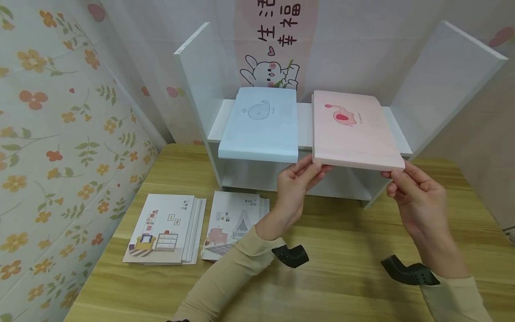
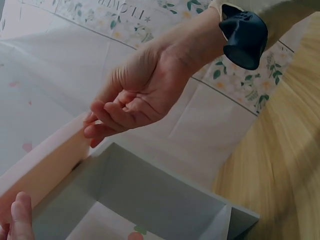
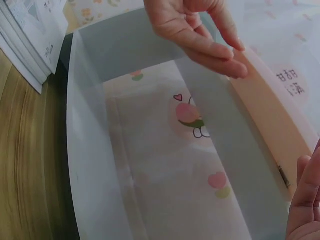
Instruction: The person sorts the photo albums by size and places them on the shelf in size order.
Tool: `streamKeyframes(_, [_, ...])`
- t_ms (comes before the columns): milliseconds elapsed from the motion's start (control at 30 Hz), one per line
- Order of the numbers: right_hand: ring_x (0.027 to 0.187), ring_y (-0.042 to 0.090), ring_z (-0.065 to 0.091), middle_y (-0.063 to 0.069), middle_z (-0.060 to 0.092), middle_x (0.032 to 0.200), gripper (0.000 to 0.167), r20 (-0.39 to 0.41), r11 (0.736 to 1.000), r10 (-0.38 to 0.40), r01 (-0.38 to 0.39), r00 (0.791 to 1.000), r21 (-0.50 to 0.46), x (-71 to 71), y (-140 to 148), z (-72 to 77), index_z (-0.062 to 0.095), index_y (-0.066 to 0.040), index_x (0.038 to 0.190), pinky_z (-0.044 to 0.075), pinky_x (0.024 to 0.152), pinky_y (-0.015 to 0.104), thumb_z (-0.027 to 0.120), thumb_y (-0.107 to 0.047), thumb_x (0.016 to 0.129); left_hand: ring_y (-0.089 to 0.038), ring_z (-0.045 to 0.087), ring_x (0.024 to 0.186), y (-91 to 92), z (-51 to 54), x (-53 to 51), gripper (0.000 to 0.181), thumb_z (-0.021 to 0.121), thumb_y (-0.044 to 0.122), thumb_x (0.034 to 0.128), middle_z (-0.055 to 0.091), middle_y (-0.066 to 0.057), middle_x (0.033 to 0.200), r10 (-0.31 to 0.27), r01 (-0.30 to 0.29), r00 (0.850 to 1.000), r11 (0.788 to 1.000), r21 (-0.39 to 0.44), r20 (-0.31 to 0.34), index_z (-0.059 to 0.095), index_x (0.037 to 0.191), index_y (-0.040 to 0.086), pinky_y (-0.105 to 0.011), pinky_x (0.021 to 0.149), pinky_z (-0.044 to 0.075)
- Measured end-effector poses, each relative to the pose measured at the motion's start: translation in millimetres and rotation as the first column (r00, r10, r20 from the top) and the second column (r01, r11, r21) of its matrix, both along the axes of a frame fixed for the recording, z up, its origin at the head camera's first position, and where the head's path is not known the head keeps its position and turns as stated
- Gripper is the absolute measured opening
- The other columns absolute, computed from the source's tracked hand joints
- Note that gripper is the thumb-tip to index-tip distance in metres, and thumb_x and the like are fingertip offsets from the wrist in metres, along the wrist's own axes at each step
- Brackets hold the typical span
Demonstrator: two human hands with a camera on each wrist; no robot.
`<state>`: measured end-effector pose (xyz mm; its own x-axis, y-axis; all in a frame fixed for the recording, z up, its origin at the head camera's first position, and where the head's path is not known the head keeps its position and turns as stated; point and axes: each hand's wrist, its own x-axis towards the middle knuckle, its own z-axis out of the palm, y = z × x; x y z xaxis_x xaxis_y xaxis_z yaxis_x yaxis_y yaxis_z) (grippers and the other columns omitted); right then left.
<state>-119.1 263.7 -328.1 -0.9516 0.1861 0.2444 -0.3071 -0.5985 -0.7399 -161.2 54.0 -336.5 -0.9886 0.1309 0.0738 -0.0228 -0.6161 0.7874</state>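
Observation:
A pink book (image 1: 354, 129) with an elephant drawing lies on the white shelf unit (image 1: 305, 127), its near edge overhanging the front. My left hand (image 1: 295, 188) pinches its near left corner, thumb at the edge and fingers beneath. At the near right corner my right hand (image 1: 422, 197) pinches the same edge, the other fingers curled below. The right wrist view shows my left hand (image 3: 195, 35) at the far end of the book's edge (image 3: 270, 110). In the left wrist view my right hand (image 2: 140, 90) touches the opposite end. A light blue book (image 1: 261, 125) with a whale drawing lies beside it.
Two stacks of white booklets, one on the left (image 1: 165, 228) and one nearer the middle (image 1: 231, 223), lie on the wooden table (image 1: 322, 268). Upright side panels (image 1: 201, 80) bound the shelf. A floral curtain (image 1: 60, 134) hangs at the left.

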Motion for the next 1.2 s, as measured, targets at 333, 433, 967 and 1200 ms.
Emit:
streamKeyframes(333, [0.067,0.020,0.064,0.019,0.068,0.084,0.025,0.072,0.999,0.021,-0.018,0.997,-0.049,-2.0,-4,-2.8,0.061,0.012,0.112,0.053,0.056,0.023,0.049,0.014,0.089,-0.015,0.069,0.083,-15.2,-5.5,0.3,0.027,0.059,-0.004,0.0884,0.070,-0.014,0.092,-0.034,0.034,0.999,0.999,-0.015,-0.019,0.059,0.115,-0.012,-0.028,0.080,0.053])
streamKeyframes(433, [0.063,0.022,0.063,0.020,0.068,0.081,0.018,0.071,0.996,0.049,-0.044,0.996,-0.077,1.4,-7,-5.7,0.062,0.012,0.101,0.053,0.056,0.024,0.048,0.013,0.090,-0.012,0.068,0.079,-27.3,-11.4,4.8,0.027,0.058,-0.005,0.0881,0.069,-0.004,0.086,-0.055,0.054,0.998,0.998,-0.046,-0.022,0.058,0.114,-0.014,-0.026,0.078,0.054])
streamKeyframes(967, [0.067,0.018,0.066,0.012,0.070,0.086,0.026,0.069,0.982,0.122,-0.130,0.990,0.135,20.9,-37,-26.2,0.064,0.006,0.107,0.053,0.060,0.023,0.041,0.007,0.096,-0.013,0.068,0.083,-89.3,-30.1,28.3,0.032,0.058,-0.001,0.0891,0.067,-0.018,0.099,-0.054,0.068,0.996,0.974,-0.218,0.069,0.054,0.119,-0.013,-0.022,0.078,0.053])
streamKeyframes(1200, [0.069,0.016,0.066,0.011,0.069,0.088,0.026,0.063,0.973,0.141,-0.150,0.988,0.174,24.8,-48,-33.4,0.063,0.006,0.109,0.053,0.060,0.021,0.040,0.007,0.096,-0.015,0.068,0.085,-103.8,-31.7,35.8,0.032,0.060,-0.001,0.0884,0.068,-0.012,0.097,-0.022,0.044,0.996,0.966,-0.254,0.086,0.055,0.119,-0.011,-0.025,0.081,0.052])
